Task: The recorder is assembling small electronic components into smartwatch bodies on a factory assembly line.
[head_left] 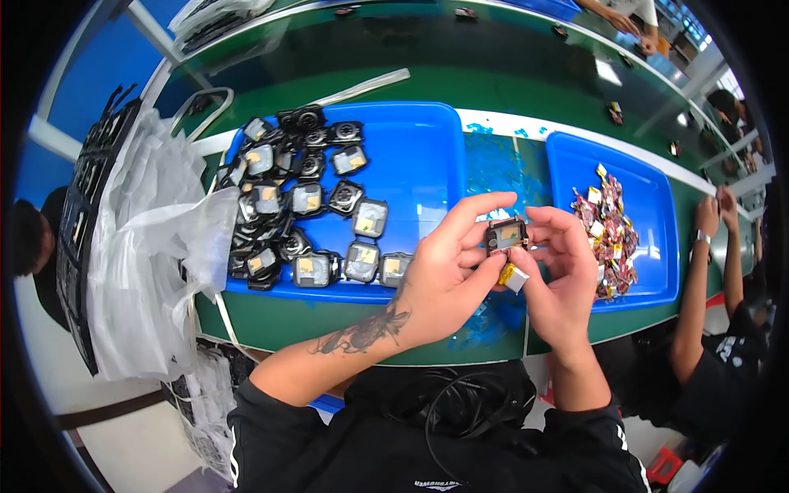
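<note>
Two-handed grip on black square module (505,236)

Open room is left over the right half of the left blue tray (419,156); its left half is crowded by black modules (304,205), with a plastic bag (156,246) alongside.

My black sleeves pushed up to elbows, dark tattoo on left forearm (362,330), black top w/ small white print.

Small black square module (505,236) — upright, mid-air
</note>
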The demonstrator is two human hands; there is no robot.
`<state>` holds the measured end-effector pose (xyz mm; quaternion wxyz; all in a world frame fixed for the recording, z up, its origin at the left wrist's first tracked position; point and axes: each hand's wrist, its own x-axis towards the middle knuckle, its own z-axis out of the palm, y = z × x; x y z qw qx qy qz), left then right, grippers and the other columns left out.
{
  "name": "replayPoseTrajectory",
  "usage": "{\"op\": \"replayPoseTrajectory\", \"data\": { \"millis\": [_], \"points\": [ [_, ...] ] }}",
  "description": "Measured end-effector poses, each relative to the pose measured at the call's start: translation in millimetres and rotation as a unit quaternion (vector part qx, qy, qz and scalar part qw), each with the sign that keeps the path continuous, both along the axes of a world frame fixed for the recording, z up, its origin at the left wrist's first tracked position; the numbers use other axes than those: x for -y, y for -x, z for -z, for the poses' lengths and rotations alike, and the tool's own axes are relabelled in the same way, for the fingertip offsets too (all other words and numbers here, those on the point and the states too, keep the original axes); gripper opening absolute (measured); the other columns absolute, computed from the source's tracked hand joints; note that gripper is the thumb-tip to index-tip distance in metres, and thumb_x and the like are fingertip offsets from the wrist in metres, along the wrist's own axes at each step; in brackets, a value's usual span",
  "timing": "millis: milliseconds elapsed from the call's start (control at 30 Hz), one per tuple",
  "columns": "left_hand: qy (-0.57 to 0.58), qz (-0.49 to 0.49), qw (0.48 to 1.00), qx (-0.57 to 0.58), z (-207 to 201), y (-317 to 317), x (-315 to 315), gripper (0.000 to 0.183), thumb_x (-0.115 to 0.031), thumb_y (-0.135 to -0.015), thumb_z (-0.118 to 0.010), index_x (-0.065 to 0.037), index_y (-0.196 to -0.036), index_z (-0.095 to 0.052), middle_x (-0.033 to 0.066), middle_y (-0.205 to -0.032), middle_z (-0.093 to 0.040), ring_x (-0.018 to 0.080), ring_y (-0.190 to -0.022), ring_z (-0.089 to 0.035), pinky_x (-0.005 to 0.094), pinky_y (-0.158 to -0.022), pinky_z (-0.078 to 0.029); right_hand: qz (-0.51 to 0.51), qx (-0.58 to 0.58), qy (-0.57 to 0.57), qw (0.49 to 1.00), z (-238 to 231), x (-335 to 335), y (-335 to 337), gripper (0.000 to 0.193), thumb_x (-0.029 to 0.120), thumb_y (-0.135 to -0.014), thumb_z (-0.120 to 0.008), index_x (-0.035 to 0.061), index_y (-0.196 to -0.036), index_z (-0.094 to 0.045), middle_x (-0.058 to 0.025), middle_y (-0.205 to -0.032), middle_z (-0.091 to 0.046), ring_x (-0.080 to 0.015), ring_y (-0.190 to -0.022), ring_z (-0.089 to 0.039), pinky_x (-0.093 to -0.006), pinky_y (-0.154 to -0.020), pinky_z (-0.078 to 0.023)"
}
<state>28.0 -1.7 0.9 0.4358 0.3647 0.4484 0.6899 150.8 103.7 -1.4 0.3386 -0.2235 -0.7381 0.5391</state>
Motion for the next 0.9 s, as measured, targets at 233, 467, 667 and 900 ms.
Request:
{"op": "replayPoseTrajectory", "data": {
  "millis": [233,467,667,900],
  "points": [
    [0.071,-0.208,0.871,-0.439,-12,33,9,0.064,-0.008,-0.09,-0.062,-0.007,-0.147,-0.034,0.0229,-0.143,-0.041,0.0337,-0.117,-0.058,0.0368,-0.089,-0.053,-0.138,0.117,-0.019,0.983,-36,-84,66,0.048,-0.005,-0.081,-0.066,0.0004,-0.127,-0.05,-0.0104,-0.097,-0.067,-0.0121,-0.082,-0.064,-0.0282,-0.074,-0.053],
    [0.301,-0.199,0.592,-0.72,-6,93,46,0.039,-0.022,-0.076,-0.077,-0.006,-0.108,-0.064,0.0122,-0.1,-0.062,0.0316,-0.1,-0.055,0.0431,-0.083,-0.049,0.08,0.31,-0.184,0.929,30,-246,151,0.055,0.019,-0.061,-0.089,0.0028,-0.107,-0.064,-0.0154,-0.109,-0.066,-0.0294,-0.102,-0.064,-0.0367,-0.088,-0.051],
    [0.341,-0.138,0.623,-0.69,-14,89,47,0.044,-0.025,-0.073,-0.08,-0.016,-0.114,-0.068,0.0143,-0.128,-0.054,0.0305,-0.119,-0.047,0.0437,-0.096,-0.044,0.098,0.301,-0.247,0.916,28,-244,134,0.049,0.018,-0.072,-0.081,0.0015,-0.114,-0.063,-0.0132,-0.095,-0.068,-0.0267,-0.091,-0.067,-0.0363,-0.082,-0.052],
    [0.241,-0.131,0.676,-0.684,-14,90,32,0.023,-0.014,-0.072,-0.077,-0.01,-0.092,-0.066,0.015,-0.127,-0.053,0.0343,-0.121,-0.046,0.0459,-0.099,-0.041,0.073,0.201,-0.239,0.947,-33,-231,40,0.023,0.015,-0.085,-0.069,0.0002,-0.103,-0.067,-0.0074,-0.083,-0.069,-0.015,-0.077,-0.066,-0.0295,-0.073,-0.052]
  ]
}}
